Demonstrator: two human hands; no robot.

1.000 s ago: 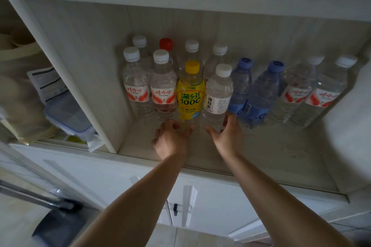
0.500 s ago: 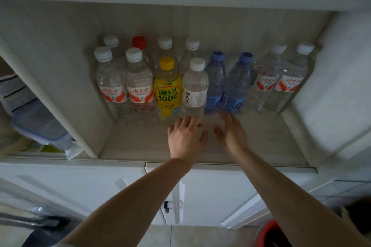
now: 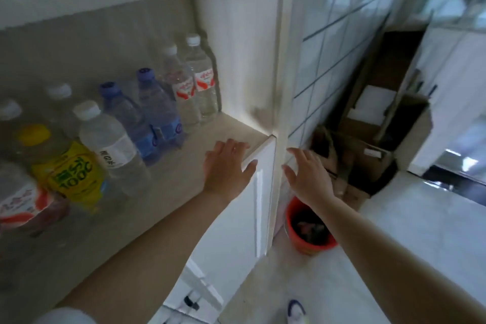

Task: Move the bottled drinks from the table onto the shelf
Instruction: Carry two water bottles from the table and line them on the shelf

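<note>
Several bottled drinks stand on the shelf point(image 3: 231, 126): a yellow bottle point(image 3: 71, 173), a clear white-capped bottle point(image 3: 110, 150), two blue-capped water bottles point(image 3: 157, 108), and two red-labelled clear bottles point(image 3: 194, 81) at the right end. My left hand point(image 3: 226, 166) hovers open over the shelf's front right corner, holding nothing. To the right of the shelf's side post, my right hand point(image 3: 307, 179) is open and empty in the air. Both hands are away from the bottles.
An orange bucket point(image 3: 307, 229) sits on the floor below my right hand. Cardboard boxes point(image 3: 368, 139) stand against the tiled wall point(image 3: 328, 34). White cabinet doors point(image 3: 236, 218) lie under the shelf. A shoe point(image 3: 295, 310) shows at the bottom.
The view has swung to the right. Both hands have drawn back from the bottles and shifted right, the right hand passing beyond the shelf's side.
</note>
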